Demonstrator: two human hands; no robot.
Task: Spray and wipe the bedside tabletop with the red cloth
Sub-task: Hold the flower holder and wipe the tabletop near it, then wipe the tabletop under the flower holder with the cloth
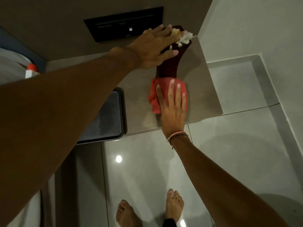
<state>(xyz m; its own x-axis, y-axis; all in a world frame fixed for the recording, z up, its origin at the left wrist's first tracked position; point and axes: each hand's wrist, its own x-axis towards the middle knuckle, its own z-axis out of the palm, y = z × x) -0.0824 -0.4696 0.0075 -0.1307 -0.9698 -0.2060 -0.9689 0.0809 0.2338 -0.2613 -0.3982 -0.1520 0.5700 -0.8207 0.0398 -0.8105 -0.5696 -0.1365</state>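
Observation:
The red cloth [164, 94] lies flat on the pale wooden bedside tabletop [203, 89], near its middle. My right hand [172, 110] presses down on the cloth with the fingers spread flat. My left hand [154, 46] reaches to the back of the top and grips a dark red-brown wooden dish [167, 69] that carries white and yellow flower petals [182, 37]. A white spray bottle with an orange-red cap [31, 70] shows at the far left, partly hidden by my left forearm.
A black tray [106, 115] with a glossy dark face sits at the left end of the top. A black switch panel [123, 24] is set in the wall behind. Glossy pale floor tiles [147, 161] and my bare feet [174, 205] lie below.

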